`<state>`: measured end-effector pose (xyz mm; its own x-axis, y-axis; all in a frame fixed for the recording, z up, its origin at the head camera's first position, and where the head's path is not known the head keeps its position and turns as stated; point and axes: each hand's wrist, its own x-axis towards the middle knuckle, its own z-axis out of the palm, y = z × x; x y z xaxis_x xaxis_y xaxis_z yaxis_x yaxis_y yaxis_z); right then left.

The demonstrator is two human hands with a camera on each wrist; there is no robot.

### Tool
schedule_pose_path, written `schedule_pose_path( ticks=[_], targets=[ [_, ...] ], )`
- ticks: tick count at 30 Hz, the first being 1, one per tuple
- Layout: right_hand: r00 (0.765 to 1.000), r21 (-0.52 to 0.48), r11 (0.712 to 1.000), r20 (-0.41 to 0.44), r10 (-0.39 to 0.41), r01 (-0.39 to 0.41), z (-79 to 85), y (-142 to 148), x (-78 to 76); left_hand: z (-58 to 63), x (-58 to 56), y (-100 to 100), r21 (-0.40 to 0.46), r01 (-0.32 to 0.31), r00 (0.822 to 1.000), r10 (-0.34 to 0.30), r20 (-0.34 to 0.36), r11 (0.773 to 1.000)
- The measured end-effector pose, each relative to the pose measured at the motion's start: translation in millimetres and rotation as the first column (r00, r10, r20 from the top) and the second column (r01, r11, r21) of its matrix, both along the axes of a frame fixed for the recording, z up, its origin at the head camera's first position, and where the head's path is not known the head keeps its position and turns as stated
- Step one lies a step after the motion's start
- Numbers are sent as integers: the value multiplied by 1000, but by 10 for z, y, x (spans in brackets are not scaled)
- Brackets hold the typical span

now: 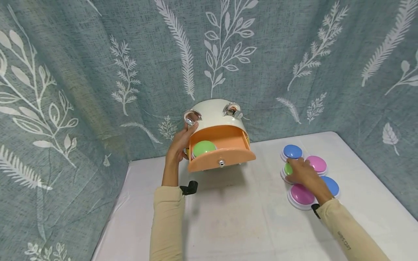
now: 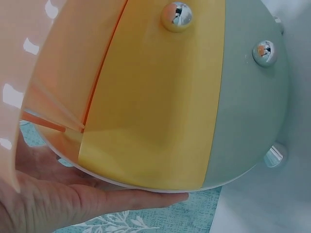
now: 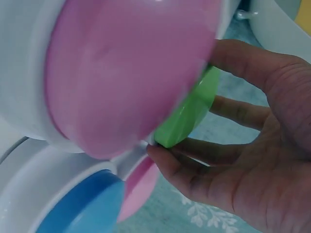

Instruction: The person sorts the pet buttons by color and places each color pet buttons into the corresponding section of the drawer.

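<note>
A dome-shaped mini drawer cabinet (image 1: 213, 112) with a cream shell stands at the back of the table, its orange top drawer (image 1: 228, 157) pulled out. Inside that drawer, at the left, sits a green-topped push button (image 1: 204, 148). My left hand (image 1: 179, 142) grips the cabinet's left side, thumb along the shell near a chrome knob; the left wrist view shows this hand (image 2: 73, 201) against the shell's edge. Over at the right, my right hand (image 1: 302, 172) has its fingers and thumb around another green push button (image 3: 189, 114), partly hidden under the hand.
Around the right hand lie a blue push button (image 1: 292, 151), a pink one (image 1: 316, 164), a magenta one (image 1: 302, 194) and another blue one (image 1: 330, 186). A yellow drawer front (image 2: 150, 97) and a grey-green one (image 2: 250, 102) show on the cabinet. A leaf-patterned curtain (image 1: 147, 72) hangs behind.
</note>
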<state>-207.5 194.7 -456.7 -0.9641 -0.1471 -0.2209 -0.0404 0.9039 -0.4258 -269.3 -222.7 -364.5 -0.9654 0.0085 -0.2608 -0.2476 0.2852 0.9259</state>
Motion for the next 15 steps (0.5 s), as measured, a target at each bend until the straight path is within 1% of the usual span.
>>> schedule_pose_path(
  ticks=[3,6,10,15],
  targets=[
    [999,0,1000,-47,-4,4,80,-18,14,3,2,7,2,-4,1000,4,-5,1000],
    [992,-16,1000,-129,6,-9,216,-51,30,1,-1,11,-5,-7,1000,6,-5,1000],
    [968,-42,998,-250,29,-41,451,-112,24,7,9,14,-12,-13,1000,13,-3,1000],
    [939,-82,995,-343,23,-55,747,-235,27,4,10,25,-14,-18,1000,18,-3,1000]
  ],
)
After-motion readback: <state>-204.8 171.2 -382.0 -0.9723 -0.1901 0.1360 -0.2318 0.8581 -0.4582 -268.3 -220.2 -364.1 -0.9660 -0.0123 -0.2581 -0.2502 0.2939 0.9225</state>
